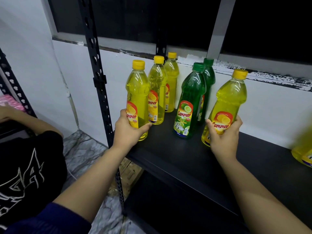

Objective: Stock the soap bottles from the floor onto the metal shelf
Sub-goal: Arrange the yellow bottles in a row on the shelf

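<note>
the left hand (128, 130) is wrapping its fingers and thumb around the lower part of a clear plastic bottle of yellow soap with a yellow cap (137, 98), which is standing upright, cap up, at the near left corner of the black metal shelf (177, 154). its red and yellow label is reading "cammer", partly hidden by the thumb. at one o'clock from it, two more yellow-capped bottles of yellow soap (157, 92) are standing upright in a row running back toward the white wall (118, 68); the nearer one is showing "ammer" and a barcode.

the right hand (222, 135) is clasping the lower part of another yellow soap bottle with a yellow cap (228, 105), leaning slightly toward one o'clock; its label is reading "cammer".

between the two held bottles a green soap bottle with a green cap (190, 102) is standing, labelled "cammer lime", with a second green bottle (208, 81) mostly hidden behind it.

at three o'clock a blurred yellow bottle (302, 149) is being cut off by the frame edge.

at nine o'clock another person's black printed garment (25, 166) is showing; its design is hard to read.
</note>
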`<state>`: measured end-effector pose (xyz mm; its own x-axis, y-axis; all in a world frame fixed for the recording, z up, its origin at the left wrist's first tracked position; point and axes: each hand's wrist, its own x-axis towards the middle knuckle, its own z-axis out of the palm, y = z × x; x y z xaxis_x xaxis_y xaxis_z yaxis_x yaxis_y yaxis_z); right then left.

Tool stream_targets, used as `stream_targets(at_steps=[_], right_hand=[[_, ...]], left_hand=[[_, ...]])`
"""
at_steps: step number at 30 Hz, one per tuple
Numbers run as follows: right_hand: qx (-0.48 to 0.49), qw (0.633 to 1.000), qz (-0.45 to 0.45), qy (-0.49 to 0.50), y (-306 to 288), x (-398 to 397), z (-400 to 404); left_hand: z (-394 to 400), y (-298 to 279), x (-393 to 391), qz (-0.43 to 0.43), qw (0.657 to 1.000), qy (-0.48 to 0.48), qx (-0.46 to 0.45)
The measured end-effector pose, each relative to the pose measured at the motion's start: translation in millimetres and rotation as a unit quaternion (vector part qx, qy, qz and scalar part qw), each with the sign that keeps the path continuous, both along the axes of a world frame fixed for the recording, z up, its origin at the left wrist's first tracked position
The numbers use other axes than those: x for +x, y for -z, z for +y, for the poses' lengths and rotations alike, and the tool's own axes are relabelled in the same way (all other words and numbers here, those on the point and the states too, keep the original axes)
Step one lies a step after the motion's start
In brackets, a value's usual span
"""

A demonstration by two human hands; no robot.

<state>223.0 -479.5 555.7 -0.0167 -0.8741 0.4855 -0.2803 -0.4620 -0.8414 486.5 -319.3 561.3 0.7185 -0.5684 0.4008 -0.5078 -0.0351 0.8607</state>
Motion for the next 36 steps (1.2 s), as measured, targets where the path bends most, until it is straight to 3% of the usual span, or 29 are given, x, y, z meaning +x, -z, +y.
stream_targets(at_steps=[8,11,14,16,20,24,36], right_hand=[[0.017,1.000,0.010,-0.020,5.0,-11.8,2.9],[0.023,0.999,0.009,-0.024,4.1,-16.2,4.5],[0.022,0.999,0.018,-0.028,2.7,-21.5,4.1],[0.027,0.999,0.026,-0.036,1.7,-25.2,2.1],[0.006,0.999,0.051,-0.003,4.1,-32.8,-4.0],[-0.001,0.998,0.060,0.029,2.7,-35.2,-12.0],[0.039,0.995,0.047,0.075,-6.8,-24.4,-55.7]], left_hand=[[10.3,5.4,-23.3,-0.024,0.996,-0.072,-0.045],[21.8,3.4,-56.5,-0.137,0.978,-0.111,-0.113],[14.8,-2.1,-82.8,-0.251,0.954,-0.067,-0.150],[0.6,-4.1,-94.8,-0.278,0.946,-0.013,-0.164],[-33.1,-6.5,-119.3,-0.180,0.974,0.088,-0.110],[-77.3,-10.6,-127.5,-0.060,0.990,0.103,-0.078],[-120.0,5.4,-115.8,0.010,0.995,0.088,-0.040]])
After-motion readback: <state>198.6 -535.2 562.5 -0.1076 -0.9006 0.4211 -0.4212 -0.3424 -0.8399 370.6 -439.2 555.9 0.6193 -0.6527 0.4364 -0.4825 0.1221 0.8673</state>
